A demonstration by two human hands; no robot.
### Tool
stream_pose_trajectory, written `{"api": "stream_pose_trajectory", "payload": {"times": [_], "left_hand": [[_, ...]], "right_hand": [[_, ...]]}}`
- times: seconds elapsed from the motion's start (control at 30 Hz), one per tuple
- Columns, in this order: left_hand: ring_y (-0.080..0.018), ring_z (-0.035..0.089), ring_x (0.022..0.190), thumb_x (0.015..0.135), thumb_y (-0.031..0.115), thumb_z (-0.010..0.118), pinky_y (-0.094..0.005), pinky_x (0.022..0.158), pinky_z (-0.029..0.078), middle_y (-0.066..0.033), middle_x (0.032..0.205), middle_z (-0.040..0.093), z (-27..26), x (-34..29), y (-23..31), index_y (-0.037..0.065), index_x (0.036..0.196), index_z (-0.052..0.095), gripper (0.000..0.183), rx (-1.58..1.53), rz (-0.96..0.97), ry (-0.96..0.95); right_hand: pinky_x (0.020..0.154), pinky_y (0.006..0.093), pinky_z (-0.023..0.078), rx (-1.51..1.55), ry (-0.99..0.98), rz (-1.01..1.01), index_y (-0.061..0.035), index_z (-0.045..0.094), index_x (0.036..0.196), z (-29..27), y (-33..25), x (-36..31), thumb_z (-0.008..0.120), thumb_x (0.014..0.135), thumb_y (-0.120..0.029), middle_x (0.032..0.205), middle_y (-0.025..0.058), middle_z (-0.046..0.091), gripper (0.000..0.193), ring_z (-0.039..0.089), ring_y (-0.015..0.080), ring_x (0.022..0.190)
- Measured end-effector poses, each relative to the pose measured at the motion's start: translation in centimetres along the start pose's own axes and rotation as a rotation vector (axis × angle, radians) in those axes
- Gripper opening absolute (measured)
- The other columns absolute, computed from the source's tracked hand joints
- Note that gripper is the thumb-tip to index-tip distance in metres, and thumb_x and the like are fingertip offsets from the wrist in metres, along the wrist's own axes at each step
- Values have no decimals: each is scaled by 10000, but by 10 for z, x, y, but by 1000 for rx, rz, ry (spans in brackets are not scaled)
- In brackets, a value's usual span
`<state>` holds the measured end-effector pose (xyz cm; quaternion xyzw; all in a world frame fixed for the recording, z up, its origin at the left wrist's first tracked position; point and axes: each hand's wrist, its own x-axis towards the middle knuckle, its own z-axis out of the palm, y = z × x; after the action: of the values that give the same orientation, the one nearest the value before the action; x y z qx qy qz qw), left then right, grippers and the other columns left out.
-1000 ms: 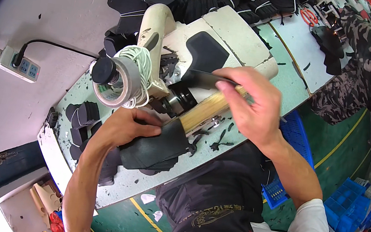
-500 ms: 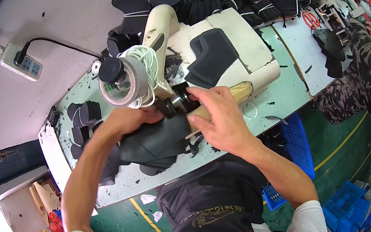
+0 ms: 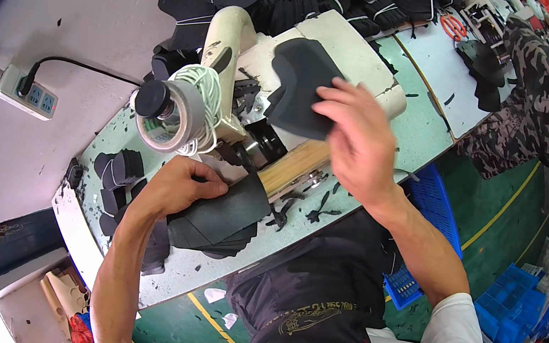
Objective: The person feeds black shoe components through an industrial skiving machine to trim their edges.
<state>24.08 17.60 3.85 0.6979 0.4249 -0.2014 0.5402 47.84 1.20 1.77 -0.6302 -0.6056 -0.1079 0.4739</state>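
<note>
flat black flexible sheet (image 3: 229,209), straight-edged, faint sheen, atop loose black stack (image 3: 233,244); left hand (image 3: 178,187) pinching its corner. smooth black curved panel (image 3: 296,89) on cream metal machine (image 3: 374,62); right hand (image 3: 361,146) blurred at panel's edge, can't tell whether gripping.

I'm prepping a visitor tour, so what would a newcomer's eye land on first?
Probably the cream machine at upper center, with a coiled white cord at its left end. Below, the left hand touches a stack of black sheets; the right hand, blurred, is at the black cutouts atop the machine.
</note>
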Motion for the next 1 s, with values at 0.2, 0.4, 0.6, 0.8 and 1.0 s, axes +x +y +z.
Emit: {"api": "stream_pose_trajectory", "payload": {"times": [0.2,0.4,0.6,0.8,1.0], "left_hand": [[-101,619,767,796,68,706,-238,746,470,-35,815,705,-12,-2,-3,7,874,743,105,-162,-70,42],[-136,636,803,756,158,752,-291,766,473,-54,852,718,-2,12,11,36,919,741,204,-129,1,138],[-114,607,744,815,205,722,-269,713,467,-54,836,716,18,2,17,23,938,740,220,2,61,274],[-64,549,639,875,163,689,-235,579,441,-3,742,657,18,-9,-5,-7,871,745,179,-258,16,152],[-52,569,672,905,157,671,-196,622,458,-20,761,663,28,-28,-10,-13,881,724,179,-422,86,230]], "right_hand": [[822,372,478,261,-330,342,-26,663,1050,11,-31,-18,611,797,41,998,110,676,266,584,297,953],[895,436,419,226,-471,411,-35,558,1198,23,-33,-13,678,817,-85,959,128,653,403,530,323,1012],[744,401,486,359,-347,589,3,601,1099,22,-30,-1,655,816,-32,901,167,649,290,603,319,827],[815,393,516,67,99,-57,-29,685,954,-18,-8,20,676,811,-64,974,110,681,147,629,337,959],[899,435,470,298,-373,405,-1,606,1168,-5,-48,-23,699,873,-345,1145,189,611,462,553,324,1107]]}}
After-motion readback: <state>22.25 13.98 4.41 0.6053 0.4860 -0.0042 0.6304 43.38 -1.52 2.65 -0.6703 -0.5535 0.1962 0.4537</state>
